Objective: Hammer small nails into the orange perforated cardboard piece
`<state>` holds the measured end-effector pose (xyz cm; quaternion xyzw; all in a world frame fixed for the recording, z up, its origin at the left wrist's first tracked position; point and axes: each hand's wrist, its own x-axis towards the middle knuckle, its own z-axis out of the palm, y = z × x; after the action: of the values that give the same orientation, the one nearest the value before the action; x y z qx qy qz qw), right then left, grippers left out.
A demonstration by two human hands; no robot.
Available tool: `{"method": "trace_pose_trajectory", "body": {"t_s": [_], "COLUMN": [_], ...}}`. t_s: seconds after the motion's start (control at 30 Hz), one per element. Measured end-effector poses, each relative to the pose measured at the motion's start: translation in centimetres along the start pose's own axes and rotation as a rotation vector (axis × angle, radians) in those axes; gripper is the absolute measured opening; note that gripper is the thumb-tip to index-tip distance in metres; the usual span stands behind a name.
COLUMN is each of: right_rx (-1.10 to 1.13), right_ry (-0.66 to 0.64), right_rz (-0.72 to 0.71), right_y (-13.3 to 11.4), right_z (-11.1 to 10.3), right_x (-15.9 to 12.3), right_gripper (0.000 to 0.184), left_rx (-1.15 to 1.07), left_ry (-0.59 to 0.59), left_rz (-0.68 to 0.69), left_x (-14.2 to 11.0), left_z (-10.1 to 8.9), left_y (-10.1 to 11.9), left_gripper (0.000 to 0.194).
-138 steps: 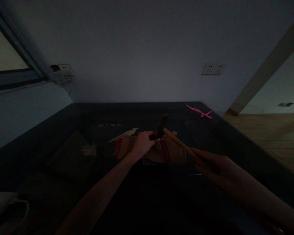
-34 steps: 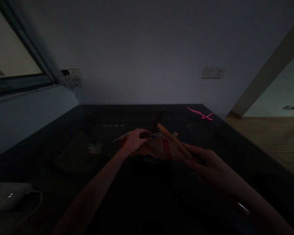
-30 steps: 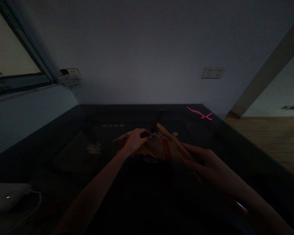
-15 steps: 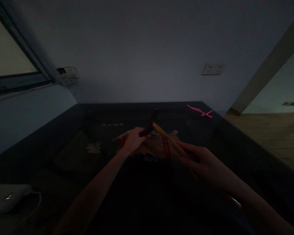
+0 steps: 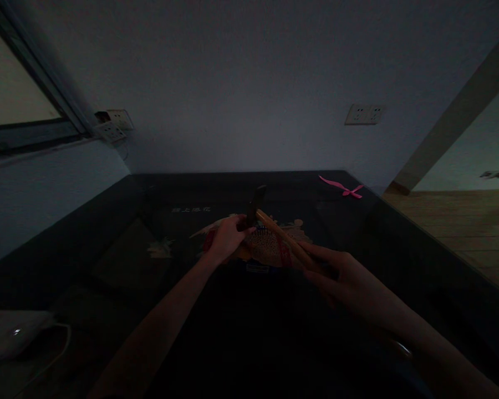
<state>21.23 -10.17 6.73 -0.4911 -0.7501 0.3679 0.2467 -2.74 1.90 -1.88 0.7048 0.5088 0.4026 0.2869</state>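
A hammer [image 5: 280,234] with a wooden handle and a dark head is held up in front of me over the dark table. My left hand [image 5: 228,235] is closed around the lower left end of the head. Farther down the handle, my right hand [image 5: 336,271] has its fingers wrapped round the wood. Below the hammer, a patterned patch [image 5: 268,249] in red, tan and orange shows on the table; the dim light hides whether it is printed or a separate thing.
A pink ribbon [image 5: 347,192] lies near the table's far right corner. At the left edge stands a white device [image 5: 14,332] with a white cable. The dark tabletop [image 5: 183,185] meets a wall with a socket plate [image 5: 363,114]; more sockets [image 5: 112,131] hang at the left.
The hammer head has turned slightly, its upper end shifting a little to the left. Both hands keep their hold, and the view has shifted slightly.
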Motion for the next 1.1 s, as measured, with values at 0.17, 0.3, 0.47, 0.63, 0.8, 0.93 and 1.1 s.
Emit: {"method": "trace_pose_trajectory", "body": {"t_s": [0.17, 0.3, 0.47, 0.63, 0.8, 0.93, 1.1], "right_rx": [-0.021, -0.007, -0.055, -0.051, -0.085, -0.003, 0.143], "right_ry": [-0.004, 0.004, -0.044, -0.022, -0.052, -0.019, 0.069], "right_rz": [-0.01, 0.026, 0.019, -0.004, 0.017, 0.042, 0.076], "right_y": [-0.2, -0.4, -0.6, -1.1, -0.7, -0.2, 0.1], "right_z": [-0.2, -0.5, -0.5, -0.6, -0.6, -0.7, -0.9], "right_x": [0.0, -0.1, 0.2, 0.1, 0.0, -0.6, -2.0], "right_gripper": [0.049, 0.054, 0.048, 0.052, 0.05, 0.05, 0.052], "left_rx": [0.013, 0.036, 0.005, 0.051, -0.027, -0.045, -0.001], "left_ry": [0.0, 0.012, 0.016, 0.009, -0.046, -0.125, -0.131], "left_rz": [-0.013, -0.036, -0.028, -0.024, -0.013, 0.0, 0.049], "left_x": [-0.1, 0.0, -0.1, -0.2, -0.1, 0.0, 0.1], "left_z": [0.0, -0.1, -0.2, -0.3, -0.4, -0.5, -0.6], "left_y": [0.2, 0.4, 0.7, 0.7, 0.5, 0.3, 1.0], "left_gripper": [0.026, 0.026, 0.025, 0.022, 0.026, 0.027, 0.012]}}
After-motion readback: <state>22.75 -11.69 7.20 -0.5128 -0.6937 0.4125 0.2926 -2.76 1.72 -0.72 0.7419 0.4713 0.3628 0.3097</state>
